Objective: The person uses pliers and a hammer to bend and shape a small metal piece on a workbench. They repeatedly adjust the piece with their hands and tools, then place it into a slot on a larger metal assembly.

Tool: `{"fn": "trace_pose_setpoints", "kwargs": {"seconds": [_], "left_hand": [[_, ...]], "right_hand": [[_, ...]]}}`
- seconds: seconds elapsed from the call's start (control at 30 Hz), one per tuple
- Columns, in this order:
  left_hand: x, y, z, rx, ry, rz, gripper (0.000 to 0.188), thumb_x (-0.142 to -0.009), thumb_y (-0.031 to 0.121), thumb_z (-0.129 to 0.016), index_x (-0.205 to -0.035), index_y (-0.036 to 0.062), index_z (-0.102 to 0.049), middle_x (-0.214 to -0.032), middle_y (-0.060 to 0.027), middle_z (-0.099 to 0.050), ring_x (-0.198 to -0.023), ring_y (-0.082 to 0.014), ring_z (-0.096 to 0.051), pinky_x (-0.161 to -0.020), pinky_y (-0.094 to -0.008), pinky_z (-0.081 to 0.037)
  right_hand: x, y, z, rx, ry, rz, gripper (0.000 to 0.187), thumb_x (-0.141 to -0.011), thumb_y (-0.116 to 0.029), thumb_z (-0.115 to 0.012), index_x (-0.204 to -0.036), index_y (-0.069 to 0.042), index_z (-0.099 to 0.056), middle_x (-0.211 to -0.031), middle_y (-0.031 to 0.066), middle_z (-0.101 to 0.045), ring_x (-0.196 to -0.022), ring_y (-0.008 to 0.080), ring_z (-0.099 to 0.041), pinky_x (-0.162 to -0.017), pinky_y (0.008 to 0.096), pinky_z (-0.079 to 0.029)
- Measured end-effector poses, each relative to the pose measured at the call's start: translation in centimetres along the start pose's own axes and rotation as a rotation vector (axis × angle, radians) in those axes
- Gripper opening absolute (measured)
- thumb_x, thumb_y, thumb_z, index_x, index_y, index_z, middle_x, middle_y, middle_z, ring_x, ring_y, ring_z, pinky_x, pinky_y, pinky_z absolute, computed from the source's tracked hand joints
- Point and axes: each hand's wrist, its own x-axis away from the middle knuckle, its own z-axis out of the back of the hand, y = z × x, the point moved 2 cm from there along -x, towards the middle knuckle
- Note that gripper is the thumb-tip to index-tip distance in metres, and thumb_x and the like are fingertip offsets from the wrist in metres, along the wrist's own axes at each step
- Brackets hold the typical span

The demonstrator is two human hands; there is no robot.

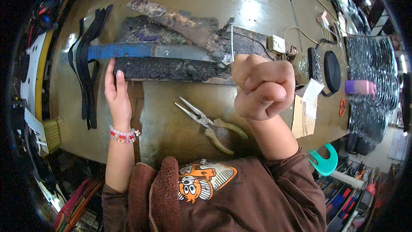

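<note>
Head view: a brown worktable (167,139) spans the area before the seated or standing person, whose brown shirt (262,193) occupies the near side. Across the table lies a black, rough-surfaced slab (167,69). Along its far edge runs a blue-and-grey bar (122,50); black straps (82,71) cross the bar's left end. A mottled, worn strip (171,22) rests diagonally beyond, angled down toward the bar.

The right hand (264,86) is raised near the slab's right end, fingers curled tightly into the palm. From where I stand, I cannot tell whether the fist encloses anything. The left hand (116,99) is at the slab's left end: fingers extended and pressed together, tips at the bar, thumb beside the slab. Whether they pinch the slab's corner is unclear.

Needle-nose pliers (206,121) lie between the hands, jaws parted, yellow handles toward the person. At right lies a black strap coil (332,72). A beaded bracelet (123,136) circles the left wrist. A thin white rod (232,43) appears just beyond the fist.
</note>
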Motion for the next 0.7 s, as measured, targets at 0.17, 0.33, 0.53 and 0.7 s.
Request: {"fn": "trace_pose_setpoints", "kwargs": {"seconds": [0.17, 0.33, 0.53, 0.7], "left_hand": [[-0.4, 0.3, 0.7, -0.040, 0.020, 0.007, 0.048, -0.095, 0.023, -0.047, -0.136, 0.0023, -0.034, -0.140, -0.0059, -0.036, -0.121, -0.0132, -0.039, -0.098, -0.0268, -0.033], [-0.2, 0.1, 0.6, -0.084, -0.001, -0.038, 0.046, -0.095, 0.020, -0.047, -0.133, -0.0033, -0.037, -0.135, -0.0099, -0.041, -0.121, -0.0150, -0.039, -0.103, -0.0275, -0.026], [-0.6, -0.3, 0.8, -0.132, -0.008, -0.074, 0.046, -0.095, 0.020, -0.047, -0.133, -0.0029, -0.037, -0.134, -0.0108, -0.043, -0.121, -0.0159, -0.039, -0.104, -0.0288, -0.026], [-0.5, -0.2, 0.7, -0.130, -0.019, -0.113, 0.044, -0.095, 0.018, -0.047, -0.133, -0.0022, -0.038, -0.133, -0.0107, -0.044, -0.121, -0.0157, -0.040, -0.104, -0.0288, -0.026]], "right_hand": [[-0.5, 0.8, -0.2, -0.081, 0.084, -0.103, 0.041, -0.094, -0.046, -0.037, -0.077, -0.008, -0.036, -0.052, 0.0003, -0.030, -0.039, 0.0086, -0.024, -0.036, 0.0253, -0.020], [-1.0, 1.3, 0.5, -0.349, 0.100, -0.159, 0.042, -0.096, -0.038, -0.038, -0.076, -0.002, -0.038, -0.061, 0.0023, -0.035, -0.042, 0.0092, -0.030, -0.036, 0.0243, -0.025], [-0.8, 0.5, -0.3, -0.053, -0.028, -0.213, 0.044, -0.092, -0.050, -0.037, -0.076, -0.009, -0.035, -0.049, 0.0002, -0.025, -0.040, 0.0087, -0.021, -0.037, 0.0251, -0.018], [-0.1, 0.8, 0.1, 0.104, -0.205, -0.237, 0.044, -0.094, -0.045, -0.039, -0.074, -0.006, -0.036, -0.054, -0.0005, -0.028, -0.042, 0.0083, -0.025, -0.038, 0.0252, -0.021]]}}
